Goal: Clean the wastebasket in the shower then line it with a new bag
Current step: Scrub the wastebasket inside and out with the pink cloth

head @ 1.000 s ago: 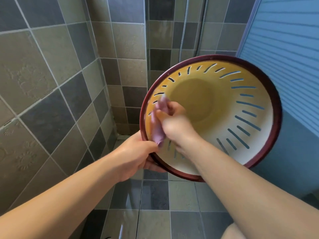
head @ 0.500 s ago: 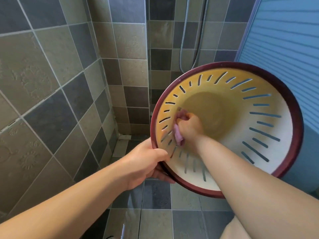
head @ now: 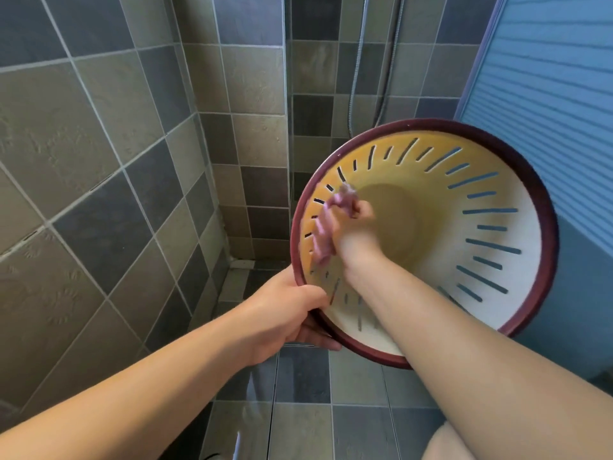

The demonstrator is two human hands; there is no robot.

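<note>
A round wastebasket [head: 517, 247] with a dark red rim, cream inside wall and narrow slits is tipped with its opening toward me, held in the air. My left hand [head: 285, 313] grips its lower left rim, thumb inside and fingers underneath. My right hand [head: 355, 230] reaches into the basket and holds a crumpled pink cloth [head: 326, 234] against the left inner wall. The hand and cloth are motion-blurred.
Grey and beige tiled walls [head: 109, 180] close in on the left and behind. A shower hose [head: 356, 81] hangs in the back corner. A blue ribbed door panel [head: 550, 94] stands at the right. Tiled floor [head: 305, 380] lies below.
The basket has drifted right and down in view. My right hand with the cloth moved deeper along the left inner wall, then back up it. The left hand keeps its grip on the rim.
</note>
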